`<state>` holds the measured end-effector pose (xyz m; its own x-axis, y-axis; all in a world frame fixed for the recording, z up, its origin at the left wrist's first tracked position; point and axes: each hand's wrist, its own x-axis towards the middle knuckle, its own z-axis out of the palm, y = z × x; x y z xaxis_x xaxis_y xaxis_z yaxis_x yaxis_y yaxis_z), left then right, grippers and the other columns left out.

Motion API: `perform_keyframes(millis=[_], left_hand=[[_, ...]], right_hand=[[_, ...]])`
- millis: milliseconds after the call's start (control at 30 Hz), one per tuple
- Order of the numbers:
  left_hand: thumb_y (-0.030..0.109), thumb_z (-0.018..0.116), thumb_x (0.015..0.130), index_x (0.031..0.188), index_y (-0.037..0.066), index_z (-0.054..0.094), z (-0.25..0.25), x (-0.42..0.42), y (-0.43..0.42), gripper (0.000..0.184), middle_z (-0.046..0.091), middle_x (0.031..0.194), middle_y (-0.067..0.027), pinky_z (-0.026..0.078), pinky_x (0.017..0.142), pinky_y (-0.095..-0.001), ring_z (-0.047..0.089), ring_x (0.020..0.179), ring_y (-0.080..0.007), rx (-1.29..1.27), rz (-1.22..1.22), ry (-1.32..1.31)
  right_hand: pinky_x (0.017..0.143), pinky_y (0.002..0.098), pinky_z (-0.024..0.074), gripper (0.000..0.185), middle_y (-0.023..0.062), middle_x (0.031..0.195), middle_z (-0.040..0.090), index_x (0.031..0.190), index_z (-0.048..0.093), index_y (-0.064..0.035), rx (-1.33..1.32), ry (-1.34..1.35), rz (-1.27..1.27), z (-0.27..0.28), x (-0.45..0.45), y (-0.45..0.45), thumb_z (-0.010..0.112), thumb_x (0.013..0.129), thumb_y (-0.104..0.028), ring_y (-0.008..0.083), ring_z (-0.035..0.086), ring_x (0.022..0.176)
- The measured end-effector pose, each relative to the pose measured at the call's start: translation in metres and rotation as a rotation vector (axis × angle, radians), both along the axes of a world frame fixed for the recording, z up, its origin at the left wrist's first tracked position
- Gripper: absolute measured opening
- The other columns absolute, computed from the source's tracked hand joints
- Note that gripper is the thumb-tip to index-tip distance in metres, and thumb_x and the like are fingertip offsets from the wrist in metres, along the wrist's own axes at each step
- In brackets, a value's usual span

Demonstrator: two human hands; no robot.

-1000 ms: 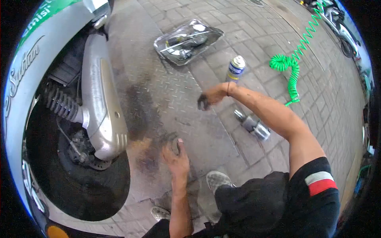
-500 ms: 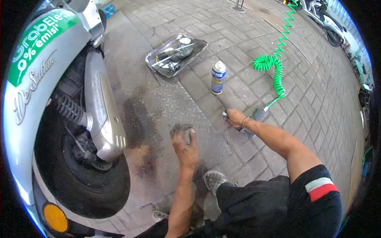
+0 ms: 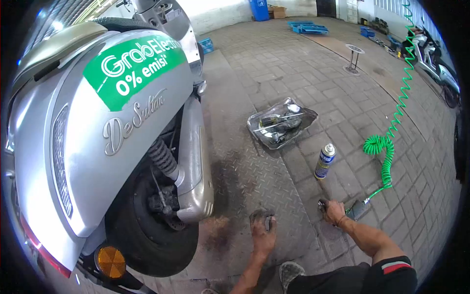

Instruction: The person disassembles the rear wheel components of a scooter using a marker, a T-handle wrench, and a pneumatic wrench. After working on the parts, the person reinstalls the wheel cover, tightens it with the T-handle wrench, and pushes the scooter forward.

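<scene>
My left hand (image 3: 263, 235) is over the diamond-plate metal sheet (image 3: 254, 169), beside the scooter's rear wheel (image 3: 152, 235). Its blackened fingers curl towards the thumb; whatever they hold, if anything, I cannot make out. Low over the paving, my right hand (image 3: 335, 212) is closed on a small shiny metal socket (image 3: 322, 204). Right beside that hand lies an air tool with a grey handle (image 3: 357, 209), partly hidden by the hand and forearm. A green coiled air hose (image 3: 387, 164) joins its end. A blue spray can (image 3: 325, 161) stands upright beyond the right hand.
The silver scooter (image 3: 88, 161) fills the left side. A foil-like tray (image 3: 254, 128) holding dark parts and a rod straddles the plate's edge. Further back are a small metal stand (image 3: 354, 49), blue toolboxes (image 3: 308, 28), a blue bin (image 3: 258, 10) and another scooter (image 3: 431, 59).
My view has tilted up and turned left, showing more scooter and the far wall. Both hands keep nearly the same places over the plate and by the air tool.
</scene>
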<state>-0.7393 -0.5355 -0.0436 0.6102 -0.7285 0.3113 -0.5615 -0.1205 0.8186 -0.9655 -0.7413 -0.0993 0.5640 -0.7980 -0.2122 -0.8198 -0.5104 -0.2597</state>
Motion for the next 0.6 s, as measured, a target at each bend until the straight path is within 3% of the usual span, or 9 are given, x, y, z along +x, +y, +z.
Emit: perform_keyframes(millis=[67, 133, 267, 367, 433, 500, 533, 600], left_hand=[[0.011, 0.061, 0.09, 0.101, 0.0, 0.066, 0.004, 0.002, -0.004, 0.016, 0.062, 0.104, -0.0196, 0.04, 0.095, -0.0491, 0.054, 0.106, -0.0404, 0.028, 0.014, 0.037], [0.01, 0.061, 0.09, 0.1, 0.0, 0.065, 0.001, 0.0, -0.005, 0.015, 0.062, 0.103, -0.0189, 0.04, 0.095, -0.0486, 0.054, 0.105, -0.04, 0.059, 0.021, 0.078], [0.009, 0.061, 0.089, 0.098, 0.0, 0.065, 0.001, -0.007, -0.009, 0.014, 0.062, 0.101, -0.0191, 0.041, 0.094, -0.0486, 0.054, 0.104, -0.0395, 0.008, -0.004, 0.044], [0.008, 0.061, 0.088, 0.097, 0.0, 0.065, 0.013, -0.011, -0.012, 0.013, 0.062, 0.101, -0.0195, 0.041, 0.093, -0.0488, 0.054, 0.104, -0.0395, -0.015, -0.025, 0.013], [0.007, 0.06, 0.088, 0.098, 0.0, 0.065, 0.019, -0.013, -0.009, 0.012, 0.062, 0.101, -0.0197, 0.041, 0.093, -0.049, 0.054, 0.103, -0.0396, 0.008, -0.046, 0.034], [0.007, 0.06, 0.088, 0.099, 0.001, 0.064, 0.025, -0.012, -0.008, 0.013, 0.062, 0.101, -0.0196, 0.04, 0.093, -0.0494, 0.054, 0.103, -0.0399, 0.027, -0.038, 0.007], [0.007, 0.06, 0.088, 0.099, 0.001, 0.064, 0.019, -0.012, -0.006, 0.013, 0.062, 0.101, -0.0196, 0.04, 0.093, -0.0494, 0.054, 0.103, -0.0399, 0.041, -0.043, 0.024], [0.007, 0.061, 0.089, 0.1, 0.001, 0.064, 0.006, -0.009, -0.006, 0.013, 0.062, 0.103, -0.0192, 0.04, 0.094, -0.0496, 0.054, 0.104, -0.0399, 0.026, -0.009, 0.01]], right_hand=[[0.083, 0.0531, 0.0498, 0.033, 0.022, 0.1, 0.069, 0.105, 0.067, -0.007, -0.057, 0.041, 0.088, -0.053, -0.018, -0.016, 0.059, 0.09, -0.035, 0.0416, 0.066, 0.097], [0.083, 0.0524, 0.05, 0.037, 0.022, 0.099, 0.07, 0.104, 0.067, -0.0062, 0.074, -0.187, -0.046, -0.061, -0.021, -0.017, 0.061, 0.089, -0.04, 0.0412, 0.066, 0.097], [0.084, 0.0514, 0.0502, 0.045, 0.024, 0.099, 0.069, 0.104, 0.066, -0.0017, 0.126, -0.199, -0.141, -0.045, -0.011, -0.01, 0.061, 0.089, -0.043, 0.0412, 0.066, 0.098], [0.087, 0.0509, 0.05, 0.041, 0.0228, 0.1, 0.069, 0.108, 0.067, -0.0053, 0.086, 0.023, -0.129, -0.06, -0.009, -0.011, 0.059, 0.09, -0.041, 0.0412, 0.066, 0.099], [0.088, 0.0488, 0.051, 0.031, 0.0192, 0.103, 0.07, 0.118, 0.07, -0.0222, 0.161, 0.126, -0.14, -0.055, -0.007, -0.015, 0.057, 0.09, -0.031, 0.0407, 0.066, 0.101], [0.086, 0.0508, 0.0511, 0.032, 0.0218, 0.102, 0.07, 0.116, 0.069, -0.0183, 0.159, -0.277, -0.067, -0.009, -0.006, 0.002, 0.055, 0.092, -0.033, 0.0425, 0.065, 0.1], [0.086, 0.0508, 0.0511, 0.032, 0.0218, 0.102, 0.07, 0.116, 0.069, -0.0183, 0.173, -0.261, -0.076, -0.007, -0.004, 0.005, 0.055, 0.092, -0.033, 0.0425, 0.065, 0.1], [0.085, 0.0512, 0.0514, 0.035, 0.025, 0.1, 0.069, 0.111, 0.065, -0.0026, 0.069, -0.163, -0.061, -0.008, -0.001, 0.004, 0.055, 0.089, -0.027, 0.0426, 0.066, 0.097]])
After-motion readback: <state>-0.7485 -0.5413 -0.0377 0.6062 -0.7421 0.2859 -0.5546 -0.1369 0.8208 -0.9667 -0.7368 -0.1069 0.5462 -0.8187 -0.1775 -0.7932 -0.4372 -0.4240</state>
